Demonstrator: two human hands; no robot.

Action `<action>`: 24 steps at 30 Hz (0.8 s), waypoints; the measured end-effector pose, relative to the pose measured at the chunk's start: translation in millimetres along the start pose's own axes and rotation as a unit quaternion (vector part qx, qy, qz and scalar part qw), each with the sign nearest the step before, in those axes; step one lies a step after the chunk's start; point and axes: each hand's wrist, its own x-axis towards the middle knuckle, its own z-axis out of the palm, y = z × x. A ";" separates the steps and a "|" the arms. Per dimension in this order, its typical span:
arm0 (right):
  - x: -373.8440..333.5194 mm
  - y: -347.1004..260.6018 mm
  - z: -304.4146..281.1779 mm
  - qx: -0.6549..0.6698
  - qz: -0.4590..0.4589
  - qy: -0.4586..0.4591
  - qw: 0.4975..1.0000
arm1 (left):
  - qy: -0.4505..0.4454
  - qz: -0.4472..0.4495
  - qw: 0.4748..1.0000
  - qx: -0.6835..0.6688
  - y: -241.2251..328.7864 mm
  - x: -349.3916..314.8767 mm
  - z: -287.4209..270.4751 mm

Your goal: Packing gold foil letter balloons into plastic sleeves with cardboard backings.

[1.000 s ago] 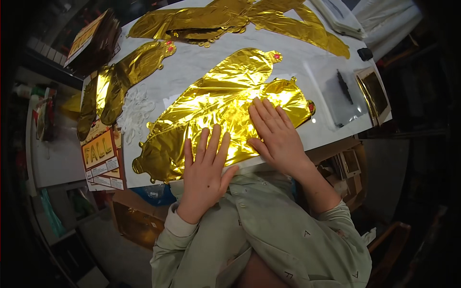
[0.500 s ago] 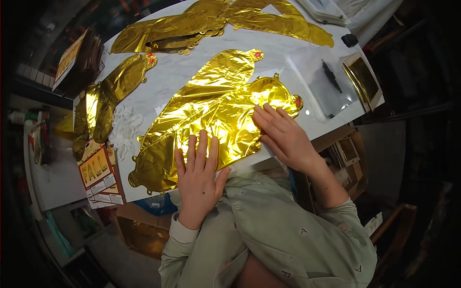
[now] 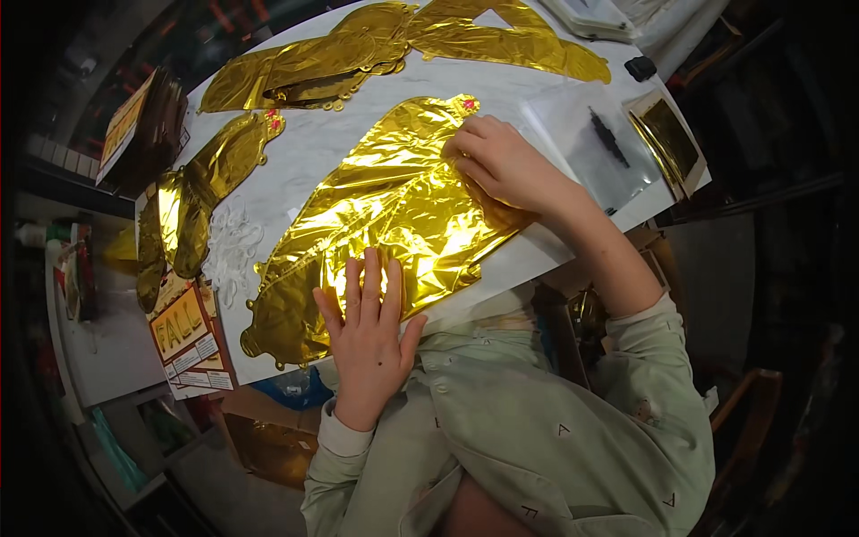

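A flat gold foil balloon (image 3: 385, 192), crinkled and shiny, lies in front of me on the white table. My left hand (image 3: 367, 327) rests flat on its near part, fingers stretched out and a little spread. Farther right, my right hand (image 3: 501, 166) has its fingers curled at the balloon's right part, closed on the foil. That part is folded over beneath the hand, and the fingertips are partly hidden. One red-marked tab (image 3: 469, 106) shows at the balloon's far end.
More gold foil balloons lie along the far edge (image 3: 358, 49) and at the left (image 3: 215, 161). Beside them are white strings (image 3: 234, 251), a printed card (image 3: 190, 336) and a stack of cards (image 3: 143, 125). Clear plastic bags (image 3: 582, 134) and gold packets (image 3: 667, 143) sit at the right.
My right hand has moved away from me and slightly left, its fingers curling from flat. The balloon's right part, with its tab, has been folded inward. My left hand has stayed in place.
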 end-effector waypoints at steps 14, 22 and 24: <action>-5.7 -4.9 -11.7 -0.037 0.003 -0.062 0.997 | 0.001 0.001 1.000 0.014 -1.5 1.9 -1.9; -17.7 -60.6 15.7 -0.033 -0.153 -0.084 0.984 | 0.004 -0.013 1.000 -0.015 -2.3 2.3 -2.0; -26.3 -58.1 28.1 -0.040 -0.159 -0.122 0.979 | 0.001 -0.008 1.000 -0.016 -1.1 3.2 -4.4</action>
